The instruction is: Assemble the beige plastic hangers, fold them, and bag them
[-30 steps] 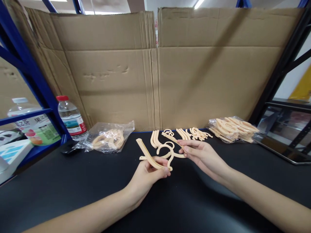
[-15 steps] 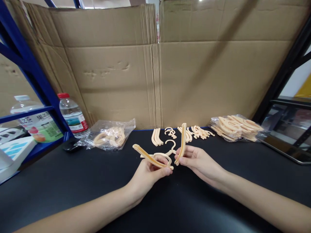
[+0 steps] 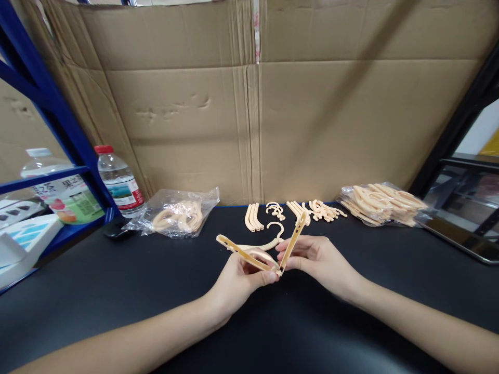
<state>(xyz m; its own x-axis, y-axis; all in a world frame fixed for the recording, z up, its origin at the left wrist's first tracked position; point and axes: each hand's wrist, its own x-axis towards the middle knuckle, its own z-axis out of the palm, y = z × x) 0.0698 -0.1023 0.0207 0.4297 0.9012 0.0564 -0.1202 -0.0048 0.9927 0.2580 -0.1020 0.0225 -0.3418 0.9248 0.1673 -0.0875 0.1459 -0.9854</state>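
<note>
My left hand (image 3: pixel 239 275) is closed on a cream plastic hanger arm (image 3: pixel 244 253), pinched at its inner end and pointing up to the left. In my right hand (image 3: pixel 315 259) is a second hanger arm (image 3: pixel 294 241), slanted up to the right with its grooved side toward me. The inner ends of both arms meet in a V between my fingertips; whether they are locked together I cannot tell. Behind them a hanger (image 3: pixel 275 234) with a hook lies on the black table, partly hidden by my hands.
At the back lie loose hanger arms (image 3: pixel 253 218), hooks (image 3: pixel 275 210) and several small pieces (image 3: pixel 325 210). Bagged hanger parts sit left (image 3: pixel 181 215) and right (image 3: pixel 384 202). A red-capped bottle (image 3: pixel 120 182) stands by the blue shelf frame (image 3: pixel 83 140). Cardboard (image 3: pixel 175 114) walls the back.
The right hanger arm has tilted outward and turned, and its lower end has come down to the left one's inner end. My hands are slightly closer together.
</note>
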